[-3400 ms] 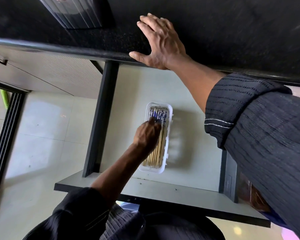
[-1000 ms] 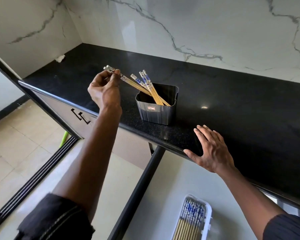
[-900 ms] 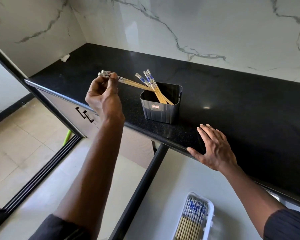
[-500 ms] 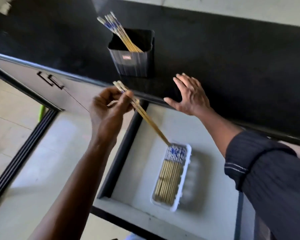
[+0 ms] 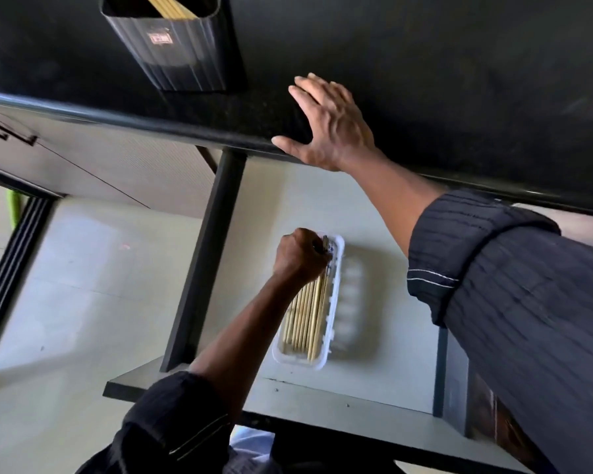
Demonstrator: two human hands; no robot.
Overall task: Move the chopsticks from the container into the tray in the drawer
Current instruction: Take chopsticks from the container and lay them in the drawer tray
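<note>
Laying chopsticks (image 5: 317, 299) into the white tray (image 5: 334, 302) in the drawer (image 5: 374, 206), the left hand (image 5: 300, 256) pinches their patterned ends; right hand (image 5: 329, 126) spread flat on the desk (image 5: 459, 80); light, stiff, likely slippery, best held near one end

A dark ribbed plastic container (image 5: 172, 46) with a small label stands on the black counter, holding a few pale wooden chopsticks (image 5: 170, 6) that lean inside it. In the open pale drawer (image 5: 384, 336), a white oblong plastic tray (image 5: 332, 302) holds a row of bamboo chopsticks (image 5: 305, 313) lying lengthwise, side by side.
</note>
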